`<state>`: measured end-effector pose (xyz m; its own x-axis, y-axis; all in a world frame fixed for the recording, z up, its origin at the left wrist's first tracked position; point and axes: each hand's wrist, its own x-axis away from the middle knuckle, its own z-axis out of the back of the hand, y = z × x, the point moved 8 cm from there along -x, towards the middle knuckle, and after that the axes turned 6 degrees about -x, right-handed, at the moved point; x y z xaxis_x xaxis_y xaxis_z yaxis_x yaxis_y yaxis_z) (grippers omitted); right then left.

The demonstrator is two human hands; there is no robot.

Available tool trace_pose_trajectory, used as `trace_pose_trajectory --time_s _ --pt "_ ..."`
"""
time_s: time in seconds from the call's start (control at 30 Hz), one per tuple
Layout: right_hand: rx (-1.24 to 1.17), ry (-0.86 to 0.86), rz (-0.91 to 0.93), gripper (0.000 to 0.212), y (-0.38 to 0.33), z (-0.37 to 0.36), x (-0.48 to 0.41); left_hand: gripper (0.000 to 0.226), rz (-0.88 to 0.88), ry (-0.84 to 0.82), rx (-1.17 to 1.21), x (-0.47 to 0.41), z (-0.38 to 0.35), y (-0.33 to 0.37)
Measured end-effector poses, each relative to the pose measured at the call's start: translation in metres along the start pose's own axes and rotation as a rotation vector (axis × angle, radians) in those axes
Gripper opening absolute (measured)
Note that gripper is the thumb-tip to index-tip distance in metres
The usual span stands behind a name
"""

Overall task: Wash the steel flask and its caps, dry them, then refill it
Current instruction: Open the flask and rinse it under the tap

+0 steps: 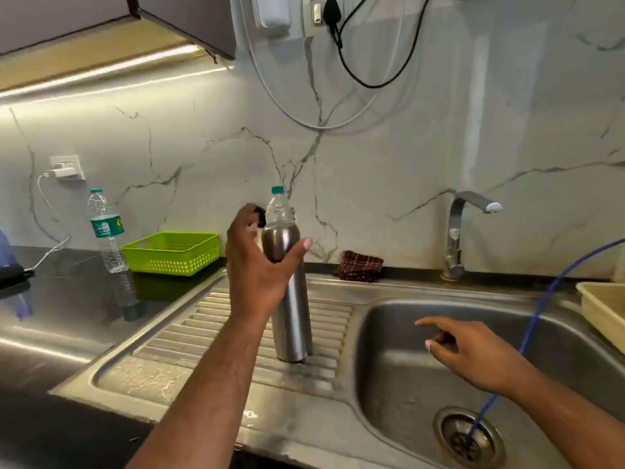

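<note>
Step in hand, as judged: the opening of the wash, with the flask being taken up for uncapping or for carrying to the water. No water is seen running and nothing shows wet.

Steel flask (292, 316): upright on the ribbed draining board (203, 316), its shoulder inside the span of the left hand (260, 265), its base well below that hand.

Left hand: spread wide in a C round the flask's upper part, thumb across the near right side, fingers curled at the far left. Whether it presses on the steel cannot be told. A small dark thing (260, 216) sits at its fingertips; it may be a cap, but blur prevents confirmation.

Right hand (473, 353): holds nothing, forefinger extended, other fingers loosely bent, hovering over the basin (399, 384) to the right of the flask and apart from it.

Other items noted: a clear plastic bottle (279, 204) directly beyond the left hand; a folded checked cloth (360, 265) beyond and between the two hands; the tap (456, 231) beyond the right hand; a blue hose (527, 333) running past the right hand into the drain.

Next move, as judged: a firm hold on the body with the left hand, the right hand brought across to work the top, then both parts carried rightward under the tap. The smooth steel may slip; the hose may obstruct work in the basin.
</note>
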<state>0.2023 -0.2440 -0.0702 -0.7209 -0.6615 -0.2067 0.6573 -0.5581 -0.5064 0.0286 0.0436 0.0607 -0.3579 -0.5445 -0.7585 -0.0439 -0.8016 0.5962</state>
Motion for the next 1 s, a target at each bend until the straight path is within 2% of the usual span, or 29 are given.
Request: trace_pose_trajectory --time_s 0.07,0.1,0.17,0.27,0.37,0.47,0.6,0.77,0.93,1.0 --pt "-0.033 0.017 -0.018 0.041 0.003 0.004 0.000 0.103 0.242 -0.131 0.110 0.012 -0.019 -0.025" --pt "-0.037 0.026 -0.014 0.041 0.006 0.005 0.000 0.102 0.342 -0.198 0.143 0.020 -0.028 -0.037" --pt "-0.041 0.031 -0.020 0.042 0.007 0.008 0.000 0.086 0.442 -0.267 0.179 0.027 -0.042 -0.052" --pt "-0.044 0.043 -0.026 0.041 0.010 0.012 0.002 0.056 0.413 -0.235 0.162 0.020 -0.047 -0.043" --pt "-0.059 0.050 -0.039 0.040 0.014 0.015 0.001 0.044 0.352 -0.207 0.141 0.019 -0.057 -0.020" --pt "-0.052 0.074 -0.058 0.039 0.018 0.020 0.002 0.043 0.334 -0.196 0.198 0.020 -0.077 0.008" --pt "-0.114 0.138 -0.085 0.036 0.025 0.030 0.004 0.043 0.328 -0.272 0.337 0.033 -0.116 0.045" --pt "-0.369 0.358 -0.084 0.023 0.029 0.054 0.007 0.042 0.384 -0.433 0.455 0.085 -0.168 0.061" --pt "-0.518 0.454 -0.018 0.027 0.003 0.070 0.016 0.037 0.341 -0.570 0.449 0.124 -0.197 0.057" --pt "-0.512 0.465 0.003 0.047 -0.006 0.077 0.020 0.043 0.278 -0.626 0.405 0.132 -0.203 0.057"
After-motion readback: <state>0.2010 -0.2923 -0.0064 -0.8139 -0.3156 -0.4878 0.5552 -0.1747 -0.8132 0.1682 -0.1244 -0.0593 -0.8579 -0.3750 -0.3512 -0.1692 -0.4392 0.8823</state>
